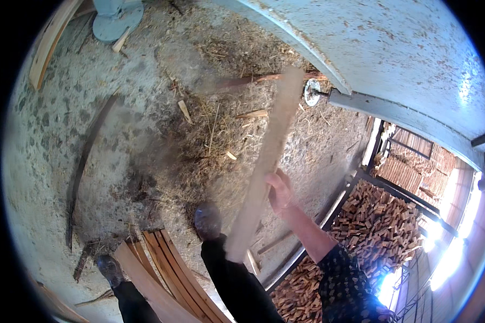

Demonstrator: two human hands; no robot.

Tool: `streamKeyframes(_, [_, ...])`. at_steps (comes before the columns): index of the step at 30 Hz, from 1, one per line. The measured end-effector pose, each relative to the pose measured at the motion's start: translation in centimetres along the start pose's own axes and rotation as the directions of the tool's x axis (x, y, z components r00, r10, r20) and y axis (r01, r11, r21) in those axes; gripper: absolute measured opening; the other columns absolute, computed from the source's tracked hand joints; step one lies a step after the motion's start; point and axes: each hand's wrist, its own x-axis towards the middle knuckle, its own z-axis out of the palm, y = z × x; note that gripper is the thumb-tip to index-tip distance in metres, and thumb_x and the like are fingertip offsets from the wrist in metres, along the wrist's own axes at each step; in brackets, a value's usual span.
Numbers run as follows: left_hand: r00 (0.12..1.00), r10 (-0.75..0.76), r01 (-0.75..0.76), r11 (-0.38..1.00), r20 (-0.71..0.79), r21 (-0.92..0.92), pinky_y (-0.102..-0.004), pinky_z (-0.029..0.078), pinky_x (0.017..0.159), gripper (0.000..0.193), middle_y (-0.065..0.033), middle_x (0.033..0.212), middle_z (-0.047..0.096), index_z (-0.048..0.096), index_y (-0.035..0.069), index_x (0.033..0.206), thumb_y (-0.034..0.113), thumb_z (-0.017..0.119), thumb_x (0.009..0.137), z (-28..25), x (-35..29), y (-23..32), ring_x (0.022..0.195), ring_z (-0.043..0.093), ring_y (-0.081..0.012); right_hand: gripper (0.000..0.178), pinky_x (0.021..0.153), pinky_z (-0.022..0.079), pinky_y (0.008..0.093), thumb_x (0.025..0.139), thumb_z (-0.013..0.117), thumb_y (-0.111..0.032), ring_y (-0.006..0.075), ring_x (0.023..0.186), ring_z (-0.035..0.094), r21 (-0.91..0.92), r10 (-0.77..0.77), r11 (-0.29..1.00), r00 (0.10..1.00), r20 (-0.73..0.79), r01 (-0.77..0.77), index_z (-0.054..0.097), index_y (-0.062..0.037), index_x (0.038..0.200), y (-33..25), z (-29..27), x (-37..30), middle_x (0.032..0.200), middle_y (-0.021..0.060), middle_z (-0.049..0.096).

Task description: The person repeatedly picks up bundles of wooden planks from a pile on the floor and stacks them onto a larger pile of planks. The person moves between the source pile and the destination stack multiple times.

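Observation:
A long, pale wooden board (272,142) hangs slantwise in front of me, its far end slightly blurred. Around its edge, near the middle, my right hand (281,195) is closed, with the thumb and fingers showing on the right side. The board's lower end overlaps my dark trouser leg in the view. My left hand is out of the picture. Between my feet, several wooden planks (170,269) lie side by side, reaching toward the bottom edge.
Sawdust, bark and wood splinters (215,129) litter the floor. A pale blue machine housing (404,48) fills the upper right, and a round metal foot (117,24) stands at upper left. A dark strip (86,161) lies left. Many wood offcuts (380,220) are heaped at right.

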Motion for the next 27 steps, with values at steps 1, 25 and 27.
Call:
streamKeyframes(1, [1.000,-0.010,0.010,1.000,0.005,0.014,-0.0163,0.022,0.031,0.033,0.0064,0.050,0.032,0.052,0.002,0.102,0.031,0.049,0.086,0.0,-0.5,-0.2,0.036,0.029,-0.0024,0.069,0.069,0.045,0.0327,0.063,0.065,-0.039,0.0244,0.077,0.051,0.101,0.037,0.994,0.998,-0.050,-0.031,0.042,0.0074,0.108,-0.2,-0.5,-0.1,0.085,0.0134,0.050])
streamKeyframes(25, [0.987,-0.020,0.040,0.992,0.159,-0.122,-0.0198,0.016,0.031,0.025,0.0063,0.045,0.029,0.050,-0.001,0.097,0.020,0.052,0.085,-1.6,-2.1,3.3,0.034,0.025,-0.0031,0.074,0.094,0.037,0.0438,0.081,0.056,-0.033,0.0325,0.114,0.041,-0.026,-0.029,0.999,0.999,0.043,0.030,0.016,0.0022,0.132,-18.4,13.5,14.9,0.130,0.0225,0.030])
streamKeyframes(27, [0.987,-0.021,0.040,0.992,0.159,-0.117,-0.0200,0.016,0.031,0.025,0.0060,0.045,0.030,0.050,-0.002,0.098,0.020,0.052,0.085,-1.7,-2.0,3.3,0.034,0.025,-0.0034,0.077,0.095,0.034,0.0437,0.077,0.061,-0.030,0.0321,0.117,0.038,-0.631,-0.262,0.701,0.943,0.206,0.333,0.016,-0.0047,0.134,-18.7,13.7,16.2,0.131,0.0201,0.030])
